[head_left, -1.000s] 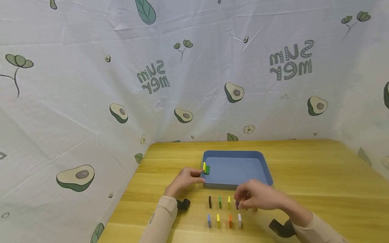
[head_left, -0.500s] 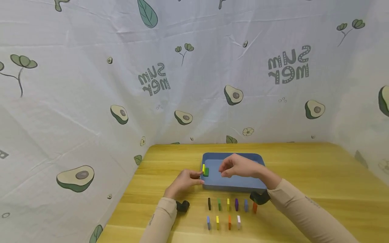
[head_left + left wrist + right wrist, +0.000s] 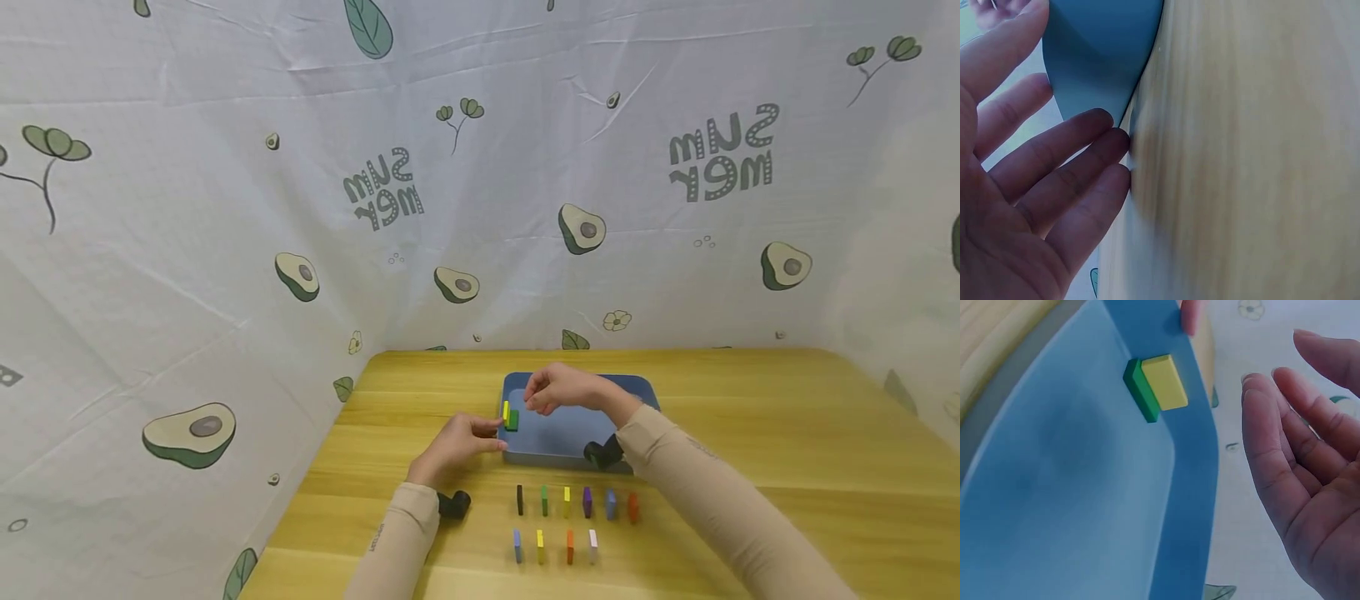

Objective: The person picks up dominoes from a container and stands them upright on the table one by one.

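Observation:
My left hand (image 3: 457,446) is at the left wall of a blue tray (image 3: 551,446), its fingertips touching the tray's outside. In the left wrist view its fingers (image 3: 1066,169) are loosely straight beside the tray corner. Above the left part of the tray hovers my right hand (image 3: 566,389), with nothing between its fingers; the right wrist view shows them (image 3: 1263,440) slightly bent and apart from the blocks. Inside the tray a green domino block (image 3: 1141,392) lies on the floor, and a yellow domino block (image 3: 1165,382) leans upright against the left wall next to it.
In front of the tray, several coloured domino blocks stand upright in two rows, among them a black block (image 3: 519,500), a purple block (image 3: 587,502) and a white block (image 3: 592,547). A patterned white cloth (image 3: 510,183) hangs behind the wooden table (image 3: 750,433).
My right hand has left the purple block in the back row, which still stands, and moved up and left over the tray without a block. The left hand has stayed at the tray.

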Tool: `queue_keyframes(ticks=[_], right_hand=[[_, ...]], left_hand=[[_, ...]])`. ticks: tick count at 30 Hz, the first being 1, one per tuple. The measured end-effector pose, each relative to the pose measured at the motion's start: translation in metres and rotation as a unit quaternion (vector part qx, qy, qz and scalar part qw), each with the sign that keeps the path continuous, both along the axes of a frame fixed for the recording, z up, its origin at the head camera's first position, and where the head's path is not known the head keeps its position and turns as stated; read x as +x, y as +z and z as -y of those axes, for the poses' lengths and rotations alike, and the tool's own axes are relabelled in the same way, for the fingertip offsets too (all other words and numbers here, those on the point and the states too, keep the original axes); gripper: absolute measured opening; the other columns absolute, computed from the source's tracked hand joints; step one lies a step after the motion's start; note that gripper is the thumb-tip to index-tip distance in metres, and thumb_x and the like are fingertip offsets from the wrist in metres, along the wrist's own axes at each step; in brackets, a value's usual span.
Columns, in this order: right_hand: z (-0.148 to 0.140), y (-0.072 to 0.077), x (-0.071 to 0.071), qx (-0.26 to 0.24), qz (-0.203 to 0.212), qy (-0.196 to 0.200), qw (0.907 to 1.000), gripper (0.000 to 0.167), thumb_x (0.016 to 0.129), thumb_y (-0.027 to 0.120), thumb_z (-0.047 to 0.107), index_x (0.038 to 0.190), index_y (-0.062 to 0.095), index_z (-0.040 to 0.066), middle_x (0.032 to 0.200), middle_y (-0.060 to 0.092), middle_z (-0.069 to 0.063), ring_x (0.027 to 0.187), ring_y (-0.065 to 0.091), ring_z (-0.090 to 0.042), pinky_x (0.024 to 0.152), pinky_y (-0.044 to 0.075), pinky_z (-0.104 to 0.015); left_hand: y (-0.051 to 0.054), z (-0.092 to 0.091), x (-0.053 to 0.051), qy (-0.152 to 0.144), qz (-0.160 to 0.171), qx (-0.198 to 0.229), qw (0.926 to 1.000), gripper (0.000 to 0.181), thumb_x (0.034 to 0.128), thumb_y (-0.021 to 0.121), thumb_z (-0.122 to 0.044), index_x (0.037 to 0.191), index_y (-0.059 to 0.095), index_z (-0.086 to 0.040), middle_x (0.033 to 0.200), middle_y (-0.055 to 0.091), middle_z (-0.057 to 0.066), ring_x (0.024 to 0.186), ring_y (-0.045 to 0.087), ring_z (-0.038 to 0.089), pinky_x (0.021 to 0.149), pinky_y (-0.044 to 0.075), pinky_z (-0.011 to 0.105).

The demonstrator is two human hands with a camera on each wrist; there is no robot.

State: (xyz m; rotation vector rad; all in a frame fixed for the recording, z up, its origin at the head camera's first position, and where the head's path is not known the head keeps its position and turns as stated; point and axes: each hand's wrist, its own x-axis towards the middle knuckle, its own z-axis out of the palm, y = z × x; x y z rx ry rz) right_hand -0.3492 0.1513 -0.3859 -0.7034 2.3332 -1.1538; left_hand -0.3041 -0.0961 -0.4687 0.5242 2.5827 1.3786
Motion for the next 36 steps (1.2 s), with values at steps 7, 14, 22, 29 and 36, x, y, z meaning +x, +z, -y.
queue_keyframes(ticks=[7, 14, 22, 29, 36], right_hand=[[0.007, -0.014, -0.018, -0.002, 0.026, -0.009, 0.9996, 0.031, 0.097, 0.065, 0.013, 0.117, 0.064, -0.01, 0.113, 0.069, -0.022, 0.102, 0.068, -0.037, 0.088, 0.059, -0.039], [0.01, -0.027, -0.029, -0.005, 0.042, -0.031, 0.9986, 0.028, 0.098, 0.062, 0.01, 0.117, 0.065, -0.01, 0.115, 0.069, -0.024, 0.1, 0.069, -0.031, 0.091, 0.059, -0.04], [0.019, -0.034, -0.039, -0.005, 0.047, -0.048, 0.9978, 0.025, 0.099, 0.06, 0.01, 0.114, 0.067, -0.009, 0.114, 0.071, -0.023, 0.102, 0.07, -0.03, 0.092, 0.058, -0.042], [0.031, -0.039, -0.043, -0.009, 0.048, -0.057, 0.9972, 0.028, 0.099, 0.06, 0.01, 0.117, 0.067, -0.011, 0.112, 0.072, -0.022, 0.102, 0.07, -0.031, 0.094, 0.058, -0.043], [0.035, -0.044, -0.046, 0.008, 0.043, -0.064, 0.997, 0.023, 0.096, 0.064, 0.009, 0.107, 0.071, -0.01, 0.103, 0.072, -0.017, 0.093, 0.07, -0.026, 0.088, 0.059, -0.039]], left_hand=[[0.0, 0.0, 0.0, 0.002, 0.006, 0.005, 1.0, 0.049, 0.0888, 0.077, -0.032, 0.132, 0.067, -0.012, 0.13, 0.069, 0.007, 0.122, 0.064, 0.024, 0.103, 0.052, 0.044], [-0.001, 0.001, -0.002, 0.0, 0.004, 0.002, 1.0, 0.05, 0.0882, 0.077, -0.033, 0.132, 0.067, -0.012, 0.131, 0.069, 0.006, 0.122, 0.065, 0.023, 0.102, 0.053, 0.043], [-0.001, 0.002, -0.003, -0.003, 0.003, 0.0, 1.0, 0.049, 0.0893, 0.076, -0.033, 0.133, 0.066, -0.012, 0.131, 0.068, 0.007, 0.123, 0.064, 0.024, 0.102, 0.053, 0.043], [-0.001, 0.005, -0.005, -0.009, 0.004, 0.004, 0.9999, 0.049, 0.0896, 0.076, -0.034, 0.133, 0.066, -0.012, 0.132, 0.068, 0.006, 0.124, 0.063, 0.024, 0.103, 0.053, 0.042], [-0.003, 0.003, -0.005, -0.005, 0.001, -0.002, 1.0, 0.052, 0.0881, 0.076, -0.038, 0.133, 0.066, -0.013, 0.132, 0.068, 0.006, 0.124, 0.064, 0.022, 0.104, 0.052, 0.043]])
